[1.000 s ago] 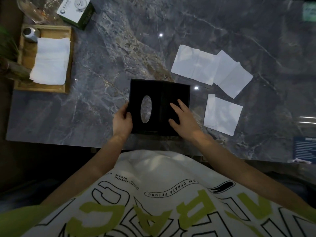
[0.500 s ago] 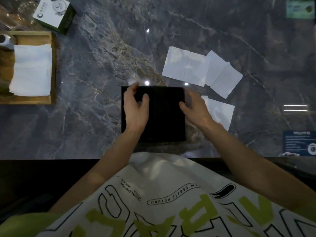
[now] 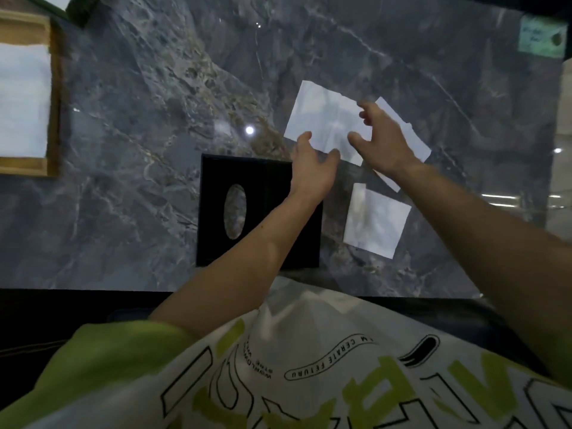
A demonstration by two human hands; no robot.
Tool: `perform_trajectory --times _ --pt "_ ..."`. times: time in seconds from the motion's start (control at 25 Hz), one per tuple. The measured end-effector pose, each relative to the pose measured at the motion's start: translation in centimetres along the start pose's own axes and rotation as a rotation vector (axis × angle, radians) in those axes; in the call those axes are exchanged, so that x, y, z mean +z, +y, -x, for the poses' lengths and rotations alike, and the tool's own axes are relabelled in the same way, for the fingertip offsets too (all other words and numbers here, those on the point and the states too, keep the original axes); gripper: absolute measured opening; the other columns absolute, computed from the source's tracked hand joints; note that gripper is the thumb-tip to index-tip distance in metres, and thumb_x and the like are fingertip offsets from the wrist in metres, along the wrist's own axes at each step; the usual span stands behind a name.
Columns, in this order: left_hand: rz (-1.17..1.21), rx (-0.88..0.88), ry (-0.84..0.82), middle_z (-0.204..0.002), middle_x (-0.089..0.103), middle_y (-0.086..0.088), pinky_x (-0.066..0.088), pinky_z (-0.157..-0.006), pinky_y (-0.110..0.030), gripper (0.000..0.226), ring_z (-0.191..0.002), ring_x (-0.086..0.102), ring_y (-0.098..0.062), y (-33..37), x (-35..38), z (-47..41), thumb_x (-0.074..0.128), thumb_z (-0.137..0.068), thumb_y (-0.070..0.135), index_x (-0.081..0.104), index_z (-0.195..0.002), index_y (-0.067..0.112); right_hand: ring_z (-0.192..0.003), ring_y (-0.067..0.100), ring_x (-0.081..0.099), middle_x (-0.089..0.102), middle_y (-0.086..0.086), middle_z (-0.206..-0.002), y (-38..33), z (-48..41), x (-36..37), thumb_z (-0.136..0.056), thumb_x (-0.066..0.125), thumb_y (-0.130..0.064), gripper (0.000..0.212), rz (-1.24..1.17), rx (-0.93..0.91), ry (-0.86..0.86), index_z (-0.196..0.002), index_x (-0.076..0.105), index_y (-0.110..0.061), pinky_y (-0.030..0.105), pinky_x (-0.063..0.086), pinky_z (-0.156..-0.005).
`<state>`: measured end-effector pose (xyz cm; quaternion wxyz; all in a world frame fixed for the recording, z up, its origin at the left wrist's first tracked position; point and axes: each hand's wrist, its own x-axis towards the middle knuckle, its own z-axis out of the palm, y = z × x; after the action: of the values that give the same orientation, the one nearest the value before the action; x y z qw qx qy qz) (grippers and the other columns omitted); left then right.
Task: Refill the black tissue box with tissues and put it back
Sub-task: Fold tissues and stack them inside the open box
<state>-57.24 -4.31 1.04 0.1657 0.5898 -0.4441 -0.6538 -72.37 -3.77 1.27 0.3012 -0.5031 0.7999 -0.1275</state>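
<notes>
The black tissue box [image 3: 216, 209] lies flat near the marble table's front edge, its oval opening facing up. White tissues lie to its right: a far sheet [image 3: 322, 119], another sheet [image 3: 414, 140] partly under my right wrist, and a nearer folded one [image 3: 376, 224]. My left hand [image 3: 312, 168] reaches across the box's far right corner, fingers spread at the near edge of the far sheet. My right hand [image 3: 382, 140] hovers over the same sheet with fingers apart. Neither hand holds anything.
A wooden tray [image 3: 52, 97] with a stack of white napkins [image 3: 21, 100] stands at the far left. A green-and-white card [image 3: 541, 38] lies at the far right corner. The table's front edge [image 3: 93, 289] runs just before my shirt.
Both hands left the black box and moved up and right to the far tissue. The box now lies with its oval opening showing. The view has shifted left and closer.
</notes>
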Motion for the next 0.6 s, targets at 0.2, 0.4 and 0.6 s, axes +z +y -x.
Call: perform_trajectory --times 0.2,0.4,0.6 --pt "0.060 -0.131 0.178 -0.149 0.027 -0.014 0.039 -0.088 -0.026 0.071 -0.124 0.046 -0.026 0.8 3.7 -1.8 0.059 -0.092 0.025 0.020 -0.149 0.008 -0.129 0.034 0.047 0.051 0.017 -0.140 2.5 -6.6 -1.4 -0.094 0.057 -0.027 0.053 0.140 -0.103 -0.177 -0.142 0.043 -0.009 0.037 0.038 -0.104" --pt "0.161 -0.312 0.333 -0.150 0.024 -0.013 0.035 -0.087 -0.029 0.071 -0.127 0.043 -0.032 1.5 6.7 -3.8 0.058 -0.092 0.027 0.019 -0.150 0.011 -0.136 0.032 0.043 0.043 0.015 -0.149 4.2 -12.0 -2.3 -0.094 0.059 -0.027 0.061 0.175 -0.150 -0.283 -0.148 0.036 -0.013 0.038 0.035 -0.113" --pt "0.441 -0.472 0.403 -0.146 0.033 -0.014 0.045 -0.099 -0.040 0.069 -0.119 0.047 -0.032 2.0 7.5 -6.7 0.060 -0.089 0.025 0.022 -0.145 0.010 -0.121 0.033 0.055 0.057 0.015 -0.134 3.4 -14.9 -1.4 -0.091 0.059 -0.025 0.050 0.218 -0.180 -0.347 -0.138 0.049 -0.011 0.040 0.045 -0.103"
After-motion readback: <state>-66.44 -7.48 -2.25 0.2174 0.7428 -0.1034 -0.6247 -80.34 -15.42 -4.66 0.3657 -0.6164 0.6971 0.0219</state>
